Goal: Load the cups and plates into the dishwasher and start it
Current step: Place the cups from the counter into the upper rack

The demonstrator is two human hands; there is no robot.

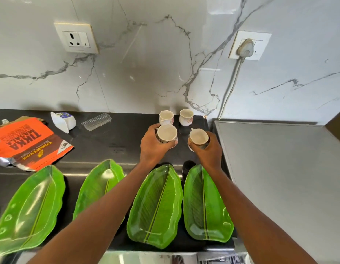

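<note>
Several white cups stand at the back of the black counter (112,143). My left hand (153,147) grips the near left cup (166,133) around its side. My right hand (208,149) grips the near right cup (198,137) the same way. Two more cups, one on the left (166,117) and one on the right (186,116), stand free behind them by the wall. Several green leaf-shaped plates lie in a row along the counter's front: far left (28,210), second (97,185), third (155,204) and right (205,204). My forearms cross over them.
A grey steel appliance top (279,168) borders the counter on the right, with a plugged-in cable (230,88) behind it. An orange snack bag (26,141), a white tub (63,121) and a clear plastic tray (96,121) lie at the back left. A marble wall stands behind.
</note>
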